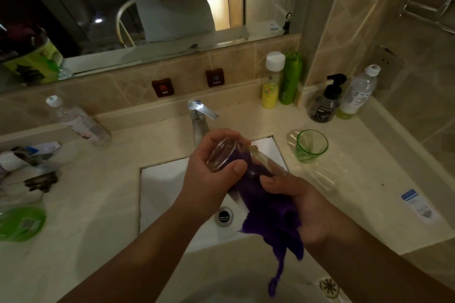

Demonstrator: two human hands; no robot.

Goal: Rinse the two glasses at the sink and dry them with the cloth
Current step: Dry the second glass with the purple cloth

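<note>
Centre of frame, above the white sink basin [170,187]: the left hand [209,170] grasps a clear drinking glass [222,155] around its base end, fingers curled over the top and thumb pressed along the near side. The glass lies tilted, its long axis running from the base at upper left down to the mouth at lower right. The right hand [305,206] clenches a purple cloth [268,214], part of which is pushed into the glass from the mouth end; the remainder hangs loose toward the bottom of the frame. The rim is blurred, so how deep the cloth reaches cannot be confirmed.

Assessment: drying of this glass is in progress. Any further wiping turns about that diagonal axis, with the right hand at the open end.

The green glass [310,145] stands upright on the counter [364,179], right of centre, well apart from both hands. Chrome tap [200,115] shows no running water.
</note>
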